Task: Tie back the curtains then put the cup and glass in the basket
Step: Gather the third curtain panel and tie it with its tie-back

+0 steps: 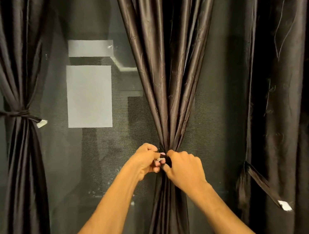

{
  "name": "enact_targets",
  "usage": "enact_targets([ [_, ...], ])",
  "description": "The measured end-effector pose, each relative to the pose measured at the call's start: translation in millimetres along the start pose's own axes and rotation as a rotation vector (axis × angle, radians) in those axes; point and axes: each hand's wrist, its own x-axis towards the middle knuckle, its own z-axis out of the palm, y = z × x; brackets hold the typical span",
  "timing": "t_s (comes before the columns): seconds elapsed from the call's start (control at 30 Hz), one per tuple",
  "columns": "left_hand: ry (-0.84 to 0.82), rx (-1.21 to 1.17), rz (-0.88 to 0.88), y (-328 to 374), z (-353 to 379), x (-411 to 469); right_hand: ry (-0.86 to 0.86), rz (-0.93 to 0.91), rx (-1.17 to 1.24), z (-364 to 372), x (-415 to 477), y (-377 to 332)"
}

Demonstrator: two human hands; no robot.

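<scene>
Pinching the dark tie between them, the left hand and right hand hold it wrapped around the gathered middle curtain, straight ahead at its narrowest point.

The middle curtain, left curtain and right curtain are one dark brown cloth with a satin sheen, smooth along the folds and faintly patterned. The tie-back gripped by the left hand and right hand looks like the same glossy cloth, and the loose strap on the right ends in a matt white patch. Behind them the screen is fine, matt dark mesh.
</scene>
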Motion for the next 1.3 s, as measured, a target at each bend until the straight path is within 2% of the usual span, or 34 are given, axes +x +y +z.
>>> enact_targets([
  [0.07,0.028,0.009,0.082,-2.1,1.3,-0.7,-0.002,-0.003,-0.024,-4.0,4.6,-2.2],
  [0.17,0.035,0.168,0.212,-5.2,7.5,-4.8,-0.051,-0.008,-0.054,-10.3,10.2,-7.5],
  [0.3,-0.023,0.292,0.264,-6.5,10.5,-13.5,-0.109,0.027,-0.021,-16.1,12.9,-11.5],
  [0.5,0.026,0.552,0.416,-11.1,0.9,-4.5,-0.070,0.011,-0.019,-11.8,5.6,-15.1],
  [0.63,0.022,0.693,0.456,-5.0,-1.0,-1.1,-0.015,-0.033,0.009,-5.2,2.4,-8.7],
  [0.73,0.027,0.675,0.466,-6.5,1.3,0.9,0.094,-0.051,0.089,2.3,-2.7,-2.6],
  [0.9,0.018,0.722,0.539,-6.0,6.5,6.2,0.255,0.045,0.343,12.2,-12.1,8.7],
  [1.0,0.001,0.692,0.522,-6.8,4.7,11.4,0.300,0.103,0.484,13.7,-12.5,10.3],
  [1.2,0.009,0.660,0.490,-5.6,2.4,12.7,0.239,0.075,0.197,14.2,-7.6,6.5],
  [1.3,-0.013,0.618,0.465,-5.9,-0.6,10.8,0.187,0.027,0.132,12.2,-5.4,6.7],
])
